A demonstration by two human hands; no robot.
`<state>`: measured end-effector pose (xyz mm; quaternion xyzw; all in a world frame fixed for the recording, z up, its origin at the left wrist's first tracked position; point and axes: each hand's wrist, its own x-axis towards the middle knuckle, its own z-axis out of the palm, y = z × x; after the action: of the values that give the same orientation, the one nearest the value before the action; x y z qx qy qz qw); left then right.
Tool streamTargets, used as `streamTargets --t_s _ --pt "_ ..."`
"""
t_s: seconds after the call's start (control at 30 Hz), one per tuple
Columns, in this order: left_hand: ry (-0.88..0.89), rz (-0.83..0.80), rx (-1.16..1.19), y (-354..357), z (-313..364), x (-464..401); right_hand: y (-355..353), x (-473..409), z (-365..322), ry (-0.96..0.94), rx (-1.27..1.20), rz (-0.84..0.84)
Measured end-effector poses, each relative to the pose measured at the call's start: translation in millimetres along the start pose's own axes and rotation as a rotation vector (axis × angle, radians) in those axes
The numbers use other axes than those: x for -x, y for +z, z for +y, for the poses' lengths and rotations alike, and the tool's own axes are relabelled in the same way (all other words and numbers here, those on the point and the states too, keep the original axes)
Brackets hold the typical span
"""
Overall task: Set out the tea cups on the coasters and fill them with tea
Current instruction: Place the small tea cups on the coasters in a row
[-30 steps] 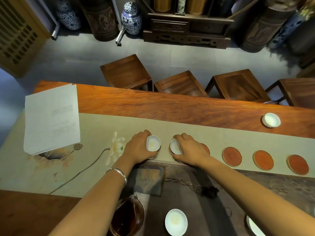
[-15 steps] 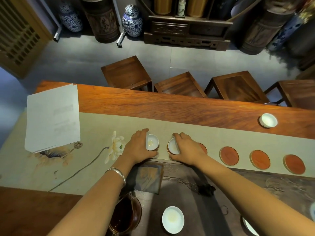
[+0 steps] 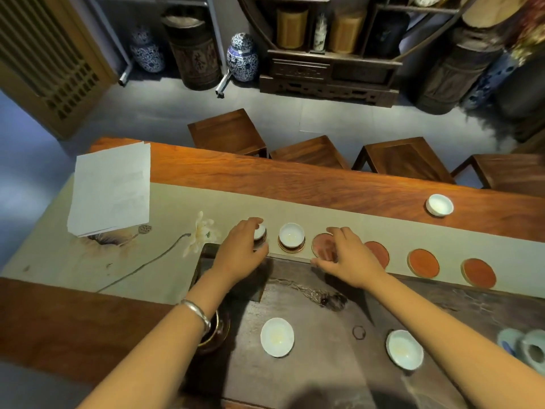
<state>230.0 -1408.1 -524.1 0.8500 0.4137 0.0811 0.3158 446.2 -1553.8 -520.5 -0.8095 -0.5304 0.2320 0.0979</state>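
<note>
A row of round red-brown coasters lies on the beige runner [image 3: 165, 208]. My left hand [image 3: 240, 250] wraps a small white tea cup [image 3: 260, 232] standing on the leftmost coaster. A second white cup [image 3: 291, 236] stands free on the neighbouring coaster. My right hand [image 3: 349, 259] hovers with fingers spread over the third, bare coaster [image 3: 321, 243], holding nothing. Three more bare coasters [image 3: 423, 262] follow to the right. Two empty cups [image 3: 277, 337] [image 3: 404, 349] sit on the dark tea tray [image 3: 318, 367]. A glass pitcher of dark tea [image 3: 216, 332] is partly hidden under my left wrist.
Another white cup [image 3: 439, 204] stands alone on the wooden table's far right. A stack of papers [image 3: 112, 187] lies at the far left. Pale teaware [image 3: 528, 346] sits at the tray's right edge. Wooden stools [image 3: 227, 132] line the far side.
My right hand let go of the second cup and moved right over the third coaster. My left hand stays on the first cup.
</note>
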Motion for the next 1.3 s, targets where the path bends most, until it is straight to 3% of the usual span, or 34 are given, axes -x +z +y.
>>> streamTargets --t_s 0.33,0.57,1.3 --pt "-0.145 -0.069 -0.037 66 29 121 4 105 64 0.017 0.036 -0.069" --pt "-0.271 -0.009 -0.085 89 33 170 16 153 87 0.067 0.077 -0.134" --pt "-0.299 -0.034 -0.038 88 43 167 32 178 93 0.173 0.058 -0.113"
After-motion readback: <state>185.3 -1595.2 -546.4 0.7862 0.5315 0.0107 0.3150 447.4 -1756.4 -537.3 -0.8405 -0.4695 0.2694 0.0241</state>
